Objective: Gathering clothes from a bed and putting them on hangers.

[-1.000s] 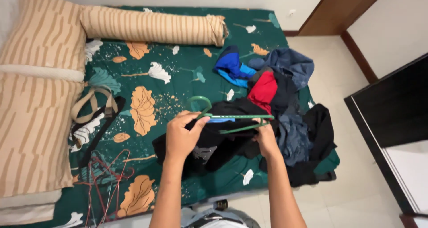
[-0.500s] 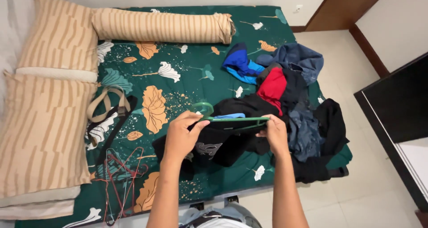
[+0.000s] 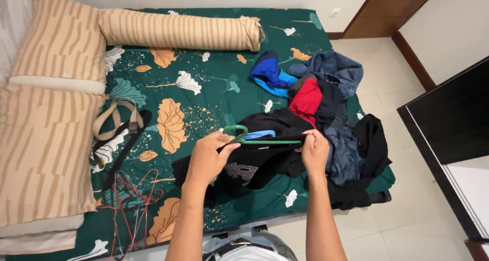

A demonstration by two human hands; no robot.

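My left hand (image 3: 210, 158) grips a green clothes hanger (image 3: 244, 137) near its hook, along with the edge of a black garment (image 3: 260, 161) with a pale print. My right hand (image 3: 315, 151) pinches the other end of the hanger and the black fabric. The garment lies spread on a green floral bed sheet (image 3: 204, 62), under both hands. A bit of blue shows just below the hanger's hook.
A pile of clothes (image 3: 331, 103) in blue, red, grey and black lies to the right. Several wire hangers (image 3: 130, 205) and a tan strap (image 3: 114, 121) lie at the left. Striped pillows (image 3: 48, 138) and a bolster (image 3: 178, 31) line the bed. A dark cabinet (image 3: 453, 118) stands right.
My hands and the hanger have stayed over the black garment. The right hand has closed further on the hanger's end and the fabric; the view has shifted slightly.
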